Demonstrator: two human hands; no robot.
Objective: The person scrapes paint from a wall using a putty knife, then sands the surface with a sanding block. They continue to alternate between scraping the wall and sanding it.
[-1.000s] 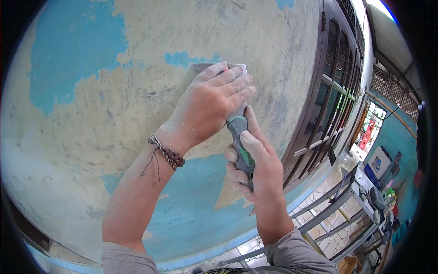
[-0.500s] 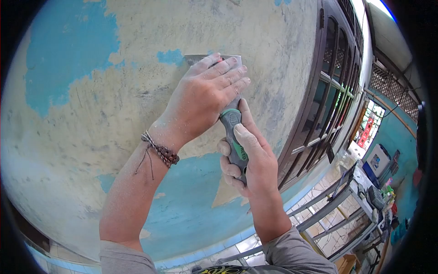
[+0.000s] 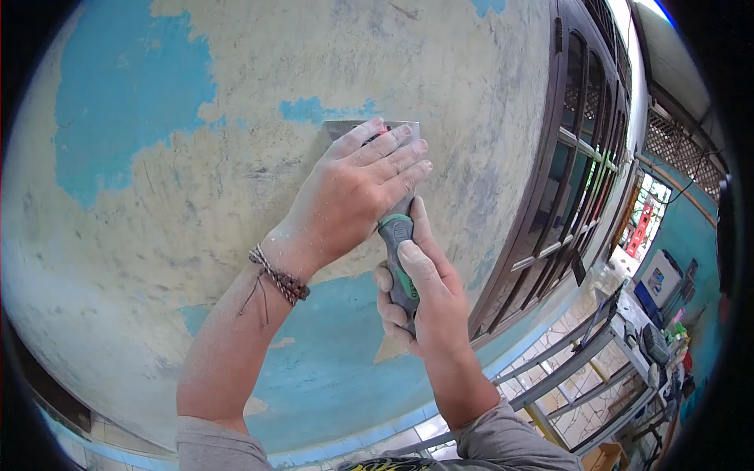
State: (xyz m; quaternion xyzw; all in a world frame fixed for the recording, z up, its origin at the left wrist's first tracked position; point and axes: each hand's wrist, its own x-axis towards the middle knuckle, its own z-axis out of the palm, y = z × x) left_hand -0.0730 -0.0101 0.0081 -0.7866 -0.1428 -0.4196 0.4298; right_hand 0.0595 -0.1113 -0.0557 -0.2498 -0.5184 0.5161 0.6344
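Observation:
A wide-bladed scraper (image 3: 399,228) with a grey and green handle lies against a wall (image 3: 236,188) of worn cream and blue paint. Wrapped round its handle is my right hand (image 3: 428,286), thumb along the top. My left hand (image 3: 357,184), dusty and with a braided bracelet at the wrist, rests flat over the blade, fingers spread and pointing up and right. The blade's top edge shows beyond the fingertips, just under a small blue paint patch (image 3: 314,110). A larger blue patch (image 3: 133,86) is at the upper left.
A dark-framed window (image 3: 542,188) with bars is set in the wall on the right. Beyond it, at the lower right, stands a grey metal frame (image 3: 565,369) beside a cluttered table. Tiled floor (image 3: 581,416) shows below.
Both hands and the scraper sit lower in the view, and more blue paint shows above the blade. The wall and window have shifted slightly right and down in the view.

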